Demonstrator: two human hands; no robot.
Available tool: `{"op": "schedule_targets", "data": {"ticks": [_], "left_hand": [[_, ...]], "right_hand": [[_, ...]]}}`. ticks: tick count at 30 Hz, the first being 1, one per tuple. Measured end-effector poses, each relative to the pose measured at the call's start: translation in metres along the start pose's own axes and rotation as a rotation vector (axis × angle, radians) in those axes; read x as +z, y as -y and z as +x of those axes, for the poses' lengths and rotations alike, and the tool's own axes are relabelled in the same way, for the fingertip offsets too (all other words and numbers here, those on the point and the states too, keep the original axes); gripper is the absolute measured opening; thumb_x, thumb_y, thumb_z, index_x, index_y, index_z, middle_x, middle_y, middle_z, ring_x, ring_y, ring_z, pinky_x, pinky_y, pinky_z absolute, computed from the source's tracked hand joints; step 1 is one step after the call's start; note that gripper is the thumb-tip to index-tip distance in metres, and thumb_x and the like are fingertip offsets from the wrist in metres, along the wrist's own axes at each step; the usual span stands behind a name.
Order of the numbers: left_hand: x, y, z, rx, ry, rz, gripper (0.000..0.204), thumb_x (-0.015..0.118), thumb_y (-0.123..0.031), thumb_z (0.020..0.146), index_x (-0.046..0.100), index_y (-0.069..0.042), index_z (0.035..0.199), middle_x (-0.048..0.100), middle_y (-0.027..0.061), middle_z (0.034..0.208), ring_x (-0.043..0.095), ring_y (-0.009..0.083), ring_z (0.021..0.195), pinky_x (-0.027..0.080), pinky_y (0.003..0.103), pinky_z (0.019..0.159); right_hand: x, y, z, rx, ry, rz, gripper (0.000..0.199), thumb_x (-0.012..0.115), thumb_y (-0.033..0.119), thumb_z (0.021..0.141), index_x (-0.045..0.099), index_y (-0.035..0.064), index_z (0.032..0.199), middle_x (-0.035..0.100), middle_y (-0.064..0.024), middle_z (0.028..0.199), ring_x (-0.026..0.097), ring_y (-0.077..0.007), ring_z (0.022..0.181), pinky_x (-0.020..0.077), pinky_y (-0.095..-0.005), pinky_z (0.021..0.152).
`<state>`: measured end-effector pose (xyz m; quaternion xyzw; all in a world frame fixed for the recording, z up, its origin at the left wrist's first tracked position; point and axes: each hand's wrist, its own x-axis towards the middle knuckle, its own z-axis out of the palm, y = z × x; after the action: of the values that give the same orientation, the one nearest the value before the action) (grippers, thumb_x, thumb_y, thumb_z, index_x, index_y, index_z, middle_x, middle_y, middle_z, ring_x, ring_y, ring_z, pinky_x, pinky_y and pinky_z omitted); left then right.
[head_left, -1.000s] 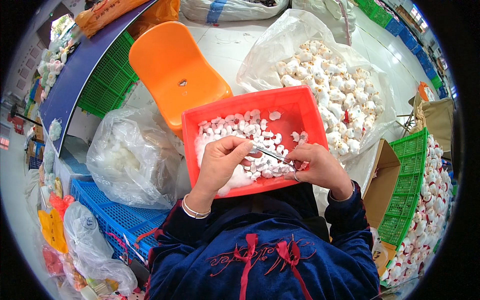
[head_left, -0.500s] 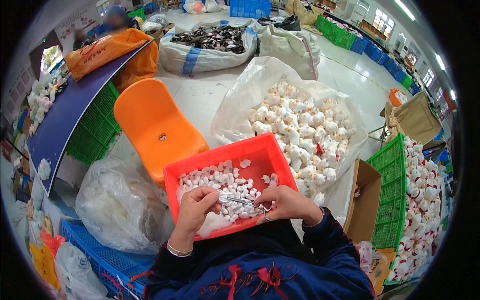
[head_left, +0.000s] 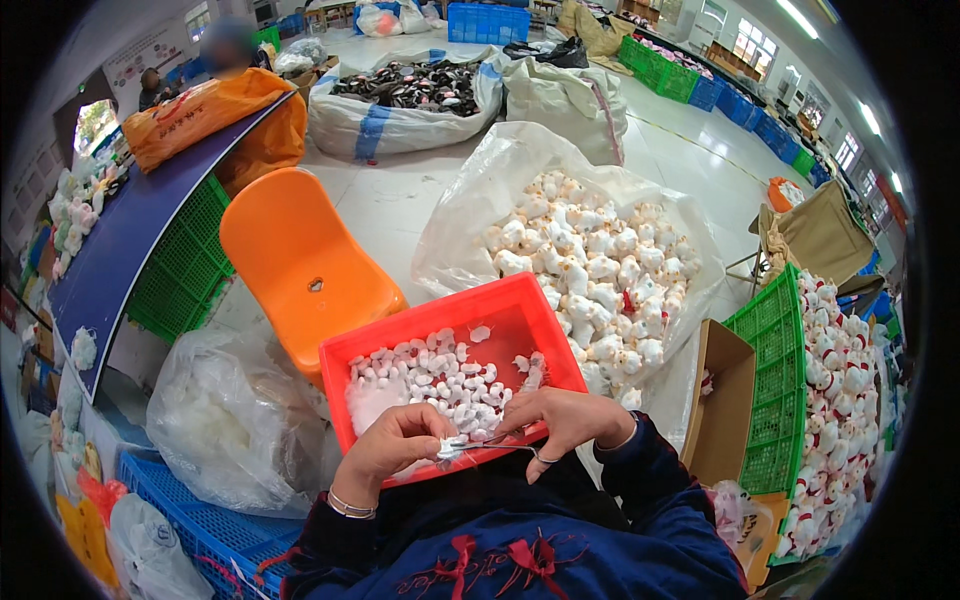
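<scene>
My left hand [head_left: 398, 440] pinches a small white plush piece [head_left: 452, 448] over the near side of a red tub [head_left: 350, 345]. My right hand [head_left: 570, 415] has its fingers around slim, ring-handled metal forceps [head_left: 495, 446]. Their tips meet the white piece beside my left fingertips; whether they are inside it, I cannot tell. In the tub lie several small rounded white pieces [head_left: 440, 350], mostly at the middle and left. A patch of loose white stuffing [head_left: 380, 403] lies along the tub's left side, partly hidden by my left hand.
An orange chair [head_left: 300, 260] stands beyond the tub to the left, near a clear plastic bag [head_left: 235, 420] of white fluff. Beyond the tub, a large open bag [head_left: 455, 225] holds white plush bodies [head_left: 600, 255]. At right are a cardboard box [head_left: 722, 390] and a green crate [head_left: 770, 385].
Both hands have come down toward the tub's near rim, with the white piece and the forceps. My right thumb now stretches out below the forceps. The whole view has shifted slightly.
</scene>
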<state>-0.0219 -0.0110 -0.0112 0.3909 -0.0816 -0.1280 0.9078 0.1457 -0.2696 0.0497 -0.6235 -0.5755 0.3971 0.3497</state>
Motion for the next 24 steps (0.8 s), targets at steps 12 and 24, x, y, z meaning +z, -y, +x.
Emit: {"op": "schedule_targets", "data": {"ticks": [12, 24], "left_hand": [[-0.002, 0.015, 0.006, 0.114, 0.086, 0.026, 0.014, 0.062, -0.007, 0.099, 0.063, 0.002, 0.109, 0.066, 0.0150, 0.105, 0.066, 0.0204, 0.087, 0.055, 0.034, 0.081], [0.020, -0.034, 0.006, -0.140, -0.230, 0.466, 0.012, 0.070, -0.010, 0.098, 0.072, 0.001, 0.104, 0.070, 0.0026, 0.089, 0.065, 0.0083, 0.074, 0.055, 0.024, 0.068]], "right_hand": [[0.008, -0.011, -0.002, 0.089, 0.025, 0.099, 0.053, 0.093, 0.036, 0.076, 0.074, -0.0001, 0.109, 0.070, -0.0107, 0.084, 0.066, -0.0192, 0.079, 0.0508, -0.0327, 0.072], [0.006, 0.000, -0.004, 0.334, -0.036, 0.076, 0.038, 0.091, 0.031, 0.080, 0.073, -0.0005, 0.092, 0.056, -0.0024, 0.061, 0.051, -0.0100, 0.060, 0.0426, -0.0305, 0.057]]}}
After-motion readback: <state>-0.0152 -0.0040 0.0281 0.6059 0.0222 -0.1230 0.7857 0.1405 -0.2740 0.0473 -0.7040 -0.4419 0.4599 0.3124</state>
